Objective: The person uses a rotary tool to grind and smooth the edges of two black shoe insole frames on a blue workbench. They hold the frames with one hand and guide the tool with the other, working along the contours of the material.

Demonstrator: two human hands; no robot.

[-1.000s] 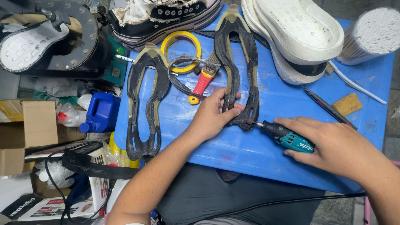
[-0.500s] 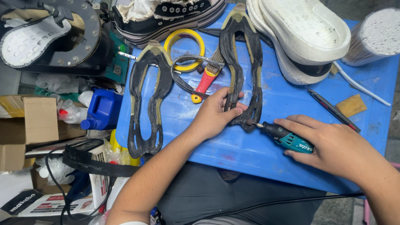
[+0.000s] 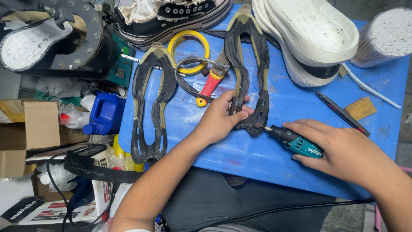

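Observation:
My left hand (image 3: 221,118) presses down on the heel end of a black, open-framed shoe sole piece (image 3: 248,64) lying on the blue table (image 3: 240,150). My right hand (image 3: 343,150) grips a teal and black rotary tool (image 3: 294,141), whose tip touches the lower edge of that sole piece. A second matching black sole frame (image 3: 148,103) lies to the left on the table, untouched.
A yellow tape ring (image 3: 189,49), a red-handled brush (image 3: 210,83), white soles (image 3: 309,34), a black sneaker (image 3: 171,17), a pen (image 3: 341,112) and a cotton-swab tub (image 3: 386,36) crowd the table. A blue jug (image 3: 105,114), boxes (image 3: 30,129) and a shoe press (image 3: 51,38) stand left.
The view has drifted slightly. Both hands stay in place, the left holding the sole frame and the right keeping the tool tip at its lower edge.

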